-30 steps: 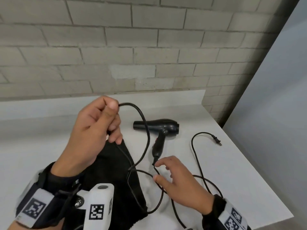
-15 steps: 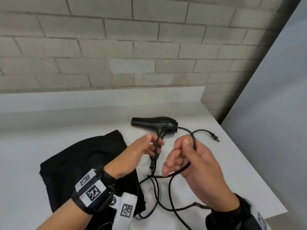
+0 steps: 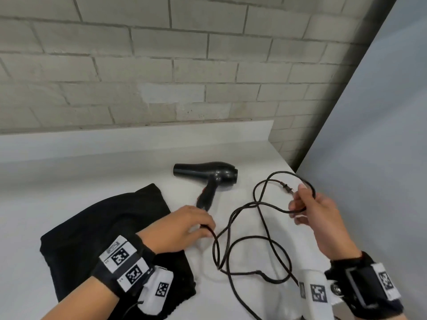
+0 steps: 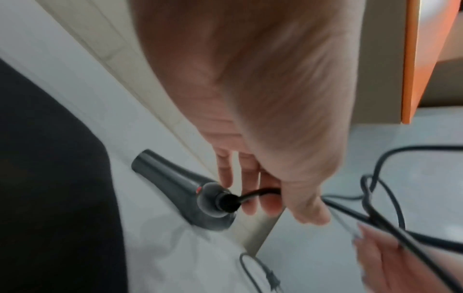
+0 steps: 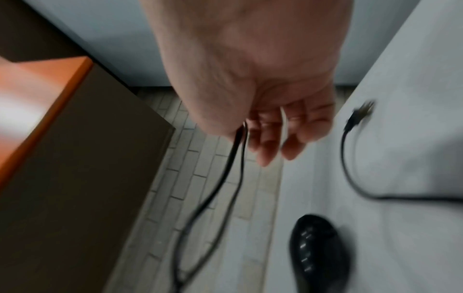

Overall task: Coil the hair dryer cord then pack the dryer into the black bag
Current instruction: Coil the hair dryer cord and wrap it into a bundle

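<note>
Nearest, the black bag (image 3: pixel 104 229) lies flat on the white counter (image 3: pixel 69 176), mouth not discernible. Left hand (image 3: pixel 180 227) pinches the cord (image 3: pixel 254 239) just where it leaves the dryer handle; right hand (image 3: pixel 318 211), raised, has fingers curled round a loop, plug (image 3: pixel 286 187) dangling just beside its fingertips. Loose tangle sprawls between both hands. Advice, as judgement: anchor at the handle end, feed even loops into one hand, untwist crossings first. Farther back, hair dryer (image 3: pixel 208 179) rests on its side. Count: one dryer, one cord, one plug, one bag, two hands.
</note>
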Demonstrator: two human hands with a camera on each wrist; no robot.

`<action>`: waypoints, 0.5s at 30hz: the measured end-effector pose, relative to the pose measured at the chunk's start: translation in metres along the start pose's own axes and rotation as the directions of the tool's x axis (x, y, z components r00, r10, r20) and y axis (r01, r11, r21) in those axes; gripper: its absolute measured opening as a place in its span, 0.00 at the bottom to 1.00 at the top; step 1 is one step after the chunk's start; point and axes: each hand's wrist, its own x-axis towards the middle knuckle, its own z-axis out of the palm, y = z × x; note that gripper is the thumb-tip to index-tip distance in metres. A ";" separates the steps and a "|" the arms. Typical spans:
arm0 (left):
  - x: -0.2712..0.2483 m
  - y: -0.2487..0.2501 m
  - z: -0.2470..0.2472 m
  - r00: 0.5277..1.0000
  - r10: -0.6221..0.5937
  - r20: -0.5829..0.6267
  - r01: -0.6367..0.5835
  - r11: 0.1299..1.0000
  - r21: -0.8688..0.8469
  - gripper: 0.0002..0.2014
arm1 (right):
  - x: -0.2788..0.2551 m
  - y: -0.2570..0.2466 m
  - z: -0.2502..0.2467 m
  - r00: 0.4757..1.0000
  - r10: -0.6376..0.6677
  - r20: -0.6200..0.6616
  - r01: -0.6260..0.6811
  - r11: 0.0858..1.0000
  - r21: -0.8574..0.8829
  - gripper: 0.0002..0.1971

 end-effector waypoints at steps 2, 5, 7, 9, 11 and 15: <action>-0.003 0.001 -0.014 0.994 -0.012 -0.109 0.006 0.998 -0.058 0.09 | 0.003 0.017 -0.007 0.993 0.116 -0.024 -0.118 0.973 -0.200 0.22; -0.003 0.004 -0.031 0.953 -0.037 -0.301 -0.005 0.991 -0.136 0.11 | -0.004 0.030 -0.003 0.982 0.118 -0.148 -0.159 0.938 -0.307 0.27; 0.002 0.009 -0.039 0.911 -0.027 -0.411 -0.037 0.988 -0.147 0.11 | -0.019 0.024 0.008 0.973 -0.074 -0.220 0.012 0.963 -0.269 0.21; 0.009 0.012 -0.045 0.877 -0.025 -0.481 -0.049 0.989 -0.139 0.09 | -0.038 0.011 0.022 0.925 -0.332 -0.182 0.301 0.937 -0.180 0.16; 0.017 0.015 -0.048 0.849 -0.033 -0.528 -0.034 0.993 -0.116 0.09 | -0.058 0.000 0.039 0.880 -0.475 0.003 0.473 0.874 -0.109 0.17; 0.032 0.025 -0.056 0.803 -0.034 -0.595 -0.011 0.997 -0.072 0.09 | -0.079 -0.004 0.073 0.832 -0.436 0.344 0.517 0.834 -0.193 0.16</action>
